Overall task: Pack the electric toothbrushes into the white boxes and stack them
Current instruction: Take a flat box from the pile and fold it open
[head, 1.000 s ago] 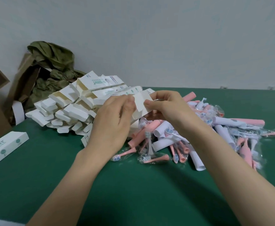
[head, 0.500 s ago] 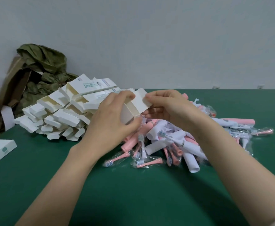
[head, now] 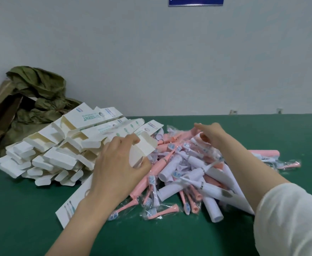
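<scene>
White box (head: pixel 144 147): in the left grip (head: pixel 118 167), fingers and thumb curled round its body, end flap open and pointing toward the toothbrush heap (head: pixel 184 172). The box sits at the heap's left edge, raised off the tabletop (head: pixel 170 241). No print readable on the held box.

Right grip (head: pixel 211 134): above the heap's far side, fingers extended and loosely spread, nothing held; contact with the heap cannot be told.

Heap: pink and white handles, loose brush heads in clear wrappers.

Left of heap: pile of empty boxes (head: pixel 59 150), flaps open. Teal lettering on the top ones, upside down, legible part "SDENT". A flat box (head: pixel 68 209) printed with toothbrush pictures lies at the heap's near-left, partly under the left forearm.

Further left, against the wall: crumpled green paper (head: pixel 37 97).

Wall above the heap: blue sign (head: pixel 195 1), text unreadable.
</scene>
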Demonstrator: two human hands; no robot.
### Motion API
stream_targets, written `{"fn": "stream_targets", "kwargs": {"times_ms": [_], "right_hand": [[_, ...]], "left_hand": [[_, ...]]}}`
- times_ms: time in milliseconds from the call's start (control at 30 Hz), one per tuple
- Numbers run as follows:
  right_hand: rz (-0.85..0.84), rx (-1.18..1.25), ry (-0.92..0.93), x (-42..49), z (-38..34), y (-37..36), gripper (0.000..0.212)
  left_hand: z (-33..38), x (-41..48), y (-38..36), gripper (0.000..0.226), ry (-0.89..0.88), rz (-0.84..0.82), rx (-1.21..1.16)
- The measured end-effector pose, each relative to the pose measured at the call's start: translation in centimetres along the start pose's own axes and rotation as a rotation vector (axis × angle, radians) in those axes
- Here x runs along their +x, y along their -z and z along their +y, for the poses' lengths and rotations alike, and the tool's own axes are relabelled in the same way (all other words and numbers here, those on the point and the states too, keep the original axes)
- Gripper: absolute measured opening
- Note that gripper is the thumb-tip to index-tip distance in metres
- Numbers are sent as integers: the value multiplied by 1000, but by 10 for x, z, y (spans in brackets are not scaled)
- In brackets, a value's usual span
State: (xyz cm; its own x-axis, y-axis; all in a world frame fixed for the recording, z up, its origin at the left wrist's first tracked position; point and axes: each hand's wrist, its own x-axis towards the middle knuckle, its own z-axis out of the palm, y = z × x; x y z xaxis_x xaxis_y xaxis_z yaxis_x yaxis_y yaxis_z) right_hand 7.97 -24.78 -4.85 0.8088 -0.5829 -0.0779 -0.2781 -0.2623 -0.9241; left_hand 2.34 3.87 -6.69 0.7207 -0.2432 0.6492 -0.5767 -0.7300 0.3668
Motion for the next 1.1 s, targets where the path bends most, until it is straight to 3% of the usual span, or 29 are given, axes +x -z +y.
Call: {"fn": "stream_targets", "kwargs": {"times_ms": [100, 200, 300, 433, 500, 633, 733, 933, 1000, 1100], "right_hand": [[-26, -1, -33, 7, -1, -4, 32], [-12, 114, 48, 4, -3, -3, 30], [130, 249, 247, -13, -9, 12, 14], [423, 353, 610, -54, -20, 37, 8], [467, 461, 724, -75, -29, 43, 9], [249, 740, 727, -103, -48, 37, 18], [87, 793, 649, -114, -52, 20, 19], [-45, 680, 684, -129, -51, -6, 16], [-74, 618, 724, -135, -51, -9, 5], [-150, 415, 771, -144, -45, -21, 21]], "left_hand": [[0, -1, -1, 44, -5, -10, 0], [-2, -2, 0, 44, 2, -23, 10], [-4, -3, 2, 44, 5, -22, -3], [-2, -2, 2, 43, 18, -20, -16], [-1, -1, 2, 45, 38, -7, -9], [-3, -1, 3, 48, 97, -9, 17], [-3, -1, 3, 52, 103, 18, 35], [2, -3, 5, 50, 84, 79, -8], [5, -3, 5, 49, 66, 76, -20], [11, 1, 4, 50, 23, 90, -18]]}}
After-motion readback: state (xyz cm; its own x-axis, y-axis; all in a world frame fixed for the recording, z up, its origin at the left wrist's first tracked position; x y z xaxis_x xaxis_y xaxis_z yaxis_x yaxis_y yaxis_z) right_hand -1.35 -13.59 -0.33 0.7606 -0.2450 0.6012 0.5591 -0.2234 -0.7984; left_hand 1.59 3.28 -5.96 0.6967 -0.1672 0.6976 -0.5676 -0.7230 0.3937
